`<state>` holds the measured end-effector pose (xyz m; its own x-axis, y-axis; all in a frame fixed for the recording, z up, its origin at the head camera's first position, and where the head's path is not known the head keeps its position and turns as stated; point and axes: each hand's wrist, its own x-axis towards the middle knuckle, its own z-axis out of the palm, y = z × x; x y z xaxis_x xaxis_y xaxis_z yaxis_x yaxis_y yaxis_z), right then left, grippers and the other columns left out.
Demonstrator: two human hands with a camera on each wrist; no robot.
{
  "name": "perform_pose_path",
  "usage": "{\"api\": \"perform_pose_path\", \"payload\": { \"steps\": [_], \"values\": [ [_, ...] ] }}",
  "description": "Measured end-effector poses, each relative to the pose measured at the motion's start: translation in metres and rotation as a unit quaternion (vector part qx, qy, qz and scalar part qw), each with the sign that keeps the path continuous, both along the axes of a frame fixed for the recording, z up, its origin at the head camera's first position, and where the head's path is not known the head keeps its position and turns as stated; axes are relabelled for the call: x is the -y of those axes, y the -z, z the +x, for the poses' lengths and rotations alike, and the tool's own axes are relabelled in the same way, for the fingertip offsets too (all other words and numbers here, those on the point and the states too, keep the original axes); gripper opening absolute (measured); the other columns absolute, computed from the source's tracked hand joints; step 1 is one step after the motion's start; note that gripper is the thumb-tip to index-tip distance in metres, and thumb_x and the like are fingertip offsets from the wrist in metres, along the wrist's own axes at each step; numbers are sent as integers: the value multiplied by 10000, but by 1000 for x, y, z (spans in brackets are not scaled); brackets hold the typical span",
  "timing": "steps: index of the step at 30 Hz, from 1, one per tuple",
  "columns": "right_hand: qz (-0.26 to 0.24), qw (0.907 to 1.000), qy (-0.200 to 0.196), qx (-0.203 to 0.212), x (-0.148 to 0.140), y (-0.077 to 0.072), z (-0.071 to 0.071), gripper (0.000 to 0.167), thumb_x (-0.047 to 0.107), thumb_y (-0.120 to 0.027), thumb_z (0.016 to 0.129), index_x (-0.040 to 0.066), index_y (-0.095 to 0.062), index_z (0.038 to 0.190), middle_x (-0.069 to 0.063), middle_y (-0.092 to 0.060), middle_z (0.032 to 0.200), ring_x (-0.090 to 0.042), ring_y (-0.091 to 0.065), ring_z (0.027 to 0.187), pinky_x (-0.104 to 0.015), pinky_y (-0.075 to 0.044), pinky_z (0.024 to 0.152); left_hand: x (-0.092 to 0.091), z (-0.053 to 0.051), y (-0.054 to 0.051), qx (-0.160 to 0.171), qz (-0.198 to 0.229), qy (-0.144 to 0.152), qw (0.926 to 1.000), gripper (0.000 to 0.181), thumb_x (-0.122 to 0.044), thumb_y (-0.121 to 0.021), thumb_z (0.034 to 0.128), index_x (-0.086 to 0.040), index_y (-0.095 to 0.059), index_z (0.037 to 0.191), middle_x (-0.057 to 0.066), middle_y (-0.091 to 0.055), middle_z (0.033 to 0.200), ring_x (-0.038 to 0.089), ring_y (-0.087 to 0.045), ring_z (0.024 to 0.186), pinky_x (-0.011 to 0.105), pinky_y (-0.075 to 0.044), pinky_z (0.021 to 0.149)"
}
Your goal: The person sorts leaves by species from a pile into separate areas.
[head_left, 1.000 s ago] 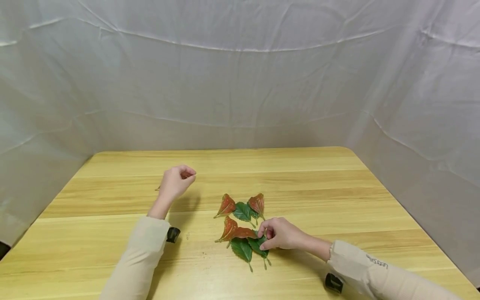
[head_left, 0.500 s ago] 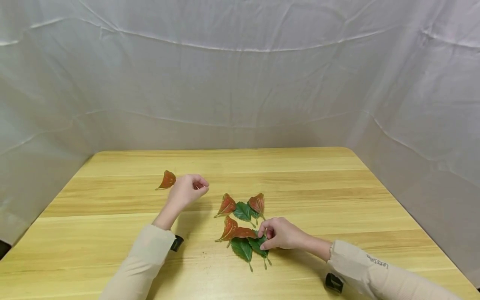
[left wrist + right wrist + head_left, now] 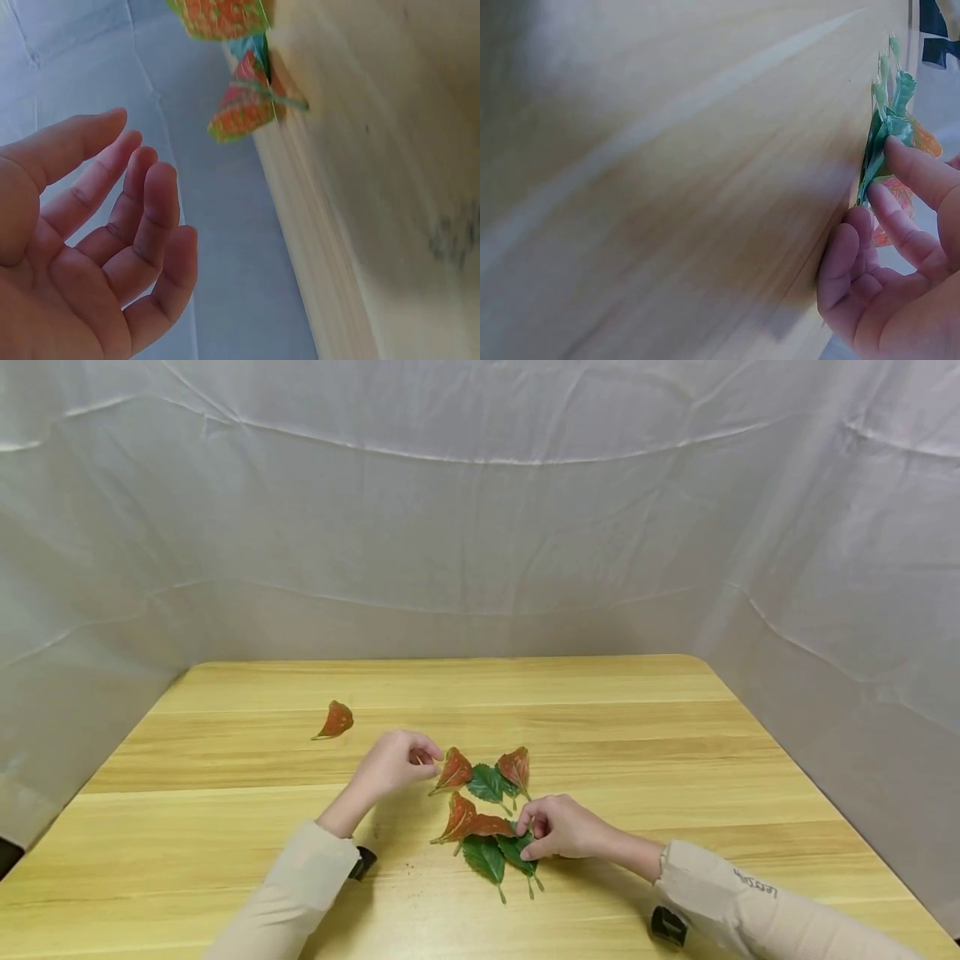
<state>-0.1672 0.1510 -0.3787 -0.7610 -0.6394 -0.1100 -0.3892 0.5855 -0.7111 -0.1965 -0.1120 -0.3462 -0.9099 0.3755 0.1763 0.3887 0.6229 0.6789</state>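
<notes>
Your left grip [image 3: 395, 762] was loosely spread just beside a red leaf [image 3: 456, 769]; your right grip [image 3: 566, 828] touched a green leaf [image 3: 514, 853] on the counter [image 3: 645, 760], pinch unclear. Light fingertip pressure seemed best.

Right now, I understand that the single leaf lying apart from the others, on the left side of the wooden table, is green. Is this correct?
Only the colour is wrong: in the head view, the single leaf is red. It lies apart from the others, on the left side of the wooden table.
</notes>
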Motion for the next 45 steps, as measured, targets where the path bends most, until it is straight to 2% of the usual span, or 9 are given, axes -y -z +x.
{"api": "perform_pose_path", "payload": {
  "steps": [6, 13, 20, 24, 26, 31, 37, 43, 45],
  "values": [
    [-13, 10000, 3, -4, 0, 0, -1, 173, 105, -747, 697, 70, -618, 807, 52, -488, 595, -43, -389, 494, -197, -344, 486, -9, 5, 2, 432, -58, 240, 9988, 105, -58, -680, 756, -19, -680, 854, -28, -611, 737, 100, -557, 658, 236, -464, 611],
    [-15, 10000, -5, -28, -1, 0, -1, 171, 102, -745, 698, 69, -618, 807, 53, -488, 593, -41, -388, 495, -196, -345, 490, -15, 4, 7, 370, -353, 838, 9952, 188, -131, -710, 761, -19, -686, 910, -33, -613, 749, 96, -533, 653, 234, -441, 582],
    [-13, 10000, -7, -16, -1, 0, 0, 169, 101, -743, 699, 69, -619, 809, 53, -491, 598, -41, -390, 495, -196, -345, 488, -18, 7, 8, 796, -1075, 978, 9862, 335, -207, -725, 747, -31, -655, 1023, -31, -602, 713, 77, -513, 581, 250, -423, 535],
    [-21, 10000, -10, -14, -1, 0, -1, 169, 102, -745, 698, 71, -619, 808, 54, -493, 598, -43, -396, 498, -197, -350, 489, -19, 7, 8, 995, -1199, 1109, 9815, 302, -159, -715, 756, -32, -655, 1024, 5, -570, 608, 82, -461, 493, 231, -359, 454],
    [-31, 10000, -14, 5, -1, 1, -1, 170, 105, -746, 699, 72, -620, 809, 53, -493, 598, -45, -397, 499, -196, -351, 490, -19, 7, 9, 1098, -1210, 1139, 9800, 273, -134, -709, 760, -36, -663, 1011, 5, -561, 586, 89, -442, 473, 225, -341, 443],
    [-99, 9999, -18, 110, 0, 0, -1, 172, 106, -745, 706, 66, -620, 817, 43, -492, 602, -50, -395, 499, -190, -343, 478, -17, 4, 10, 1504, -942, 1120, 9777, 244, -40, -704, 745, 2, -672, 984, 4, -603, 599, 168, -550, 478, 251, -455, 510],
    [-104, 9998, -22, 162, 0, -2, 0, 172, 99, -744, 707, 61, -617, 817, 40, -488, 598, -49, -389, 489, -186, -339, 467, -15, 0, 13, 1782, -763, 1123, 9746, 273, 34, -705, 710, 23, -670, 980, 86, -659, 765, 218, -577, 482, 288, -489, 494],
    [-117, 9997, -1, 205, 0, -3, 0, 171, 91, -743, 707, 57, -616, 816, 36, -486, 595, -50, -389, 486, -186, -339, 462, -16, -1, 14, 1973, -913, 965, 9713, 274, 65, -702, 700, -8, -687, 963, 138, -648, 978, 180, -546, 430, 272, -477, 454],
    [-125, 9997, 0, 216, 0, -3, 1, 171, 89, -743, 707, 55, -615, 816, 34, -488, 596, -50, -390, 486, -186, -339, 461, -16, -1, 15, 2016, -979, 930, 9701, 265, 70, -702, 699, -16, -694, 949, 130, -647, 988, 163, -525, 403, 267, -468, 439]
  ]
}}
